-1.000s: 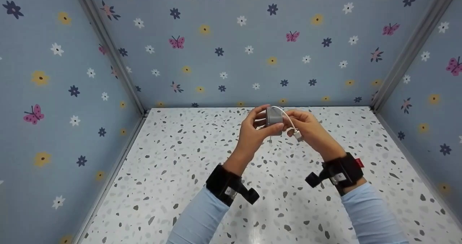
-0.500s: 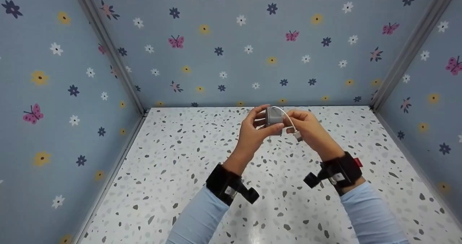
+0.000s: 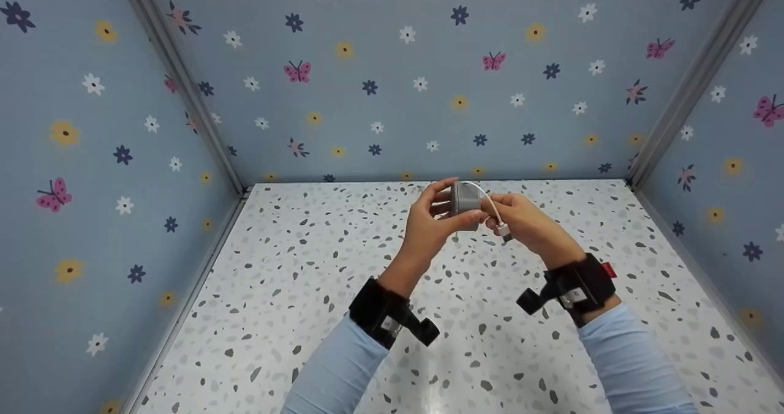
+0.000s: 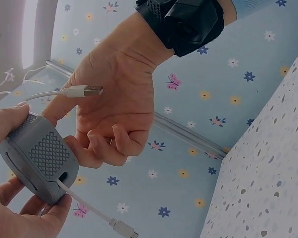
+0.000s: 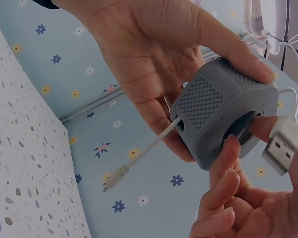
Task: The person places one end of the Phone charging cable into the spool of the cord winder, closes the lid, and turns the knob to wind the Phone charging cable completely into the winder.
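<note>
A grey, box-shaped cable winder (image 3: 467, 197) with diamond-textured sides is held up above the floor panel. My left hand (image 3: 429, 221) grips it from the left, with the thumb along one side and fingers on the other. From the right, my right hand (image 3: 530, 225) reaches into the round recess. Its thumb and index finger pinch the dark disc (image 5: 240, 127) there. A white cable (image 5: 153, 144) comes out of both sides. One end carries a USB plug (image 5: 282, 146), hanging by the right hand; a small micro-USB plug (image 5: 115, 178) dangles from the other.
The speckled white surface (image 3: 343, 291) lies below both hands. Blue flowered panels (image 3: 392, 71) enclose it at the back and sides, joined by grey metal posts (image 3: 184, 77). Each wrist wears a black camera strap (image 3: 582, 290).
The right hand has turned slightly about the winder, its fingers dropping lower, and the USB plug has shifted a little. The left hand holds nearly still.
</note>
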Demonstrator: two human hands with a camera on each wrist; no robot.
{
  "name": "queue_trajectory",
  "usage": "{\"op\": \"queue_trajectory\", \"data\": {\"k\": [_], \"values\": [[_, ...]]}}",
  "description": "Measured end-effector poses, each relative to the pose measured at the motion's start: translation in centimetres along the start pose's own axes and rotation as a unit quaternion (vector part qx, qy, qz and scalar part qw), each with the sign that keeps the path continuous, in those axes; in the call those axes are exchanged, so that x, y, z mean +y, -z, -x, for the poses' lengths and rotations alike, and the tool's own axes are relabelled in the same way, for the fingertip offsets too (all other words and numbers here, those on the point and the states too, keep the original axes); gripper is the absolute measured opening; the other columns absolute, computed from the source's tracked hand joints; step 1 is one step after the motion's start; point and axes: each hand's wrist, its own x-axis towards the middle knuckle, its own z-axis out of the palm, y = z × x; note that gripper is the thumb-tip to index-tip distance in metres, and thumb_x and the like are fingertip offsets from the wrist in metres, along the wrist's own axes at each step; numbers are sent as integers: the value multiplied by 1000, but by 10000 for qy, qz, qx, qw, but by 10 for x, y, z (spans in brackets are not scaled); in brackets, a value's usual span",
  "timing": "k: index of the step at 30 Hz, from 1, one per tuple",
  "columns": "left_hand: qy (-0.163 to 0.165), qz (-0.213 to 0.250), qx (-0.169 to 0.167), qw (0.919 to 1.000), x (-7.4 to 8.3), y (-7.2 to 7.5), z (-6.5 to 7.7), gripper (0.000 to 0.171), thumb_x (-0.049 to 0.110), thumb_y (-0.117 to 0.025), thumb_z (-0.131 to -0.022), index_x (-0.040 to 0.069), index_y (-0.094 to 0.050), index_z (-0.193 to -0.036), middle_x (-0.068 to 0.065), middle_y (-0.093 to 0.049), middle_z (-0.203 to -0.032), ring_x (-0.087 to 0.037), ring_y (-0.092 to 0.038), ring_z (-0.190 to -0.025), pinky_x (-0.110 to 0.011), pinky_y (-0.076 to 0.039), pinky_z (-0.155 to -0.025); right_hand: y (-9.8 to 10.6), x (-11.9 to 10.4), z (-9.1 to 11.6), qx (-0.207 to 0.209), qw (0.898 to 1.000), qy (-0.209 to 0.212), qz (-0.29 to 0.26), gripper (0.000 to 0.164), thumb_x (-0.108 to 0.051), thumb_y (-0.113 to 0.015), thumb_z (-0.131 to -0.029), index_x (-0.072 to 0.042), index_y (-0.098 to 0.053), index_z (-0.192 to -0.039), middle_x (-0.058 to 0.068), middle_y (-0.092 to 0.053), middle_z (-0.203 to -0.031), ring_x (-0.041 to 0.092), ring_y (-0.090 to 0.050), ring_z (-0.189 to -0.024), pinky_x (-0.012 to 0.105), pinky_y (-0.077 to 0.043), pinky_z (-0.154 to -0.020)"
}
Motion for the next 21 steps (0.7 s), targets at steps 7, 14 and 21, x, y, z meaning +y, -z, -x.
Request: {"op": "queue_trajectory", "data": {"k": [7,14,21], "values": [[-54,-127,89,9999,-3,3,-1,63,16,-80,-79,19,-53,-136,-13,-54,-127,-24,-57,-114,-33,-53,-91,-3,2,-3,387,9988,204,197,11,-10,-54,-97,-14,-64,-96,-10,-60,-79,3,-53,-72,16,-43,-61],[-99,-143,144,9997,-2,5,-1,63,17,-80,-79,19,-52,-136,-12,-55,-126,-23,-57,-114,-34,-52,-93,-13,9,-6,1027,9899,959,-158,19,4,-64,-88,-6,-65,-104,-9,-70,-88,5,-65,-86,20,-52,-79],[-65,-6,140,9999,0,3,-1,62,15,-80,-79,17,-54,-135,-12,-57,-125,-24,-58,-114,-34,-54,-89,-16,21,-12,1995,9278,2858,1329,15,12,-74,-73,4,-67,-84,-19,-62,-81,2,-52,-77,23,-37,-66]]}}
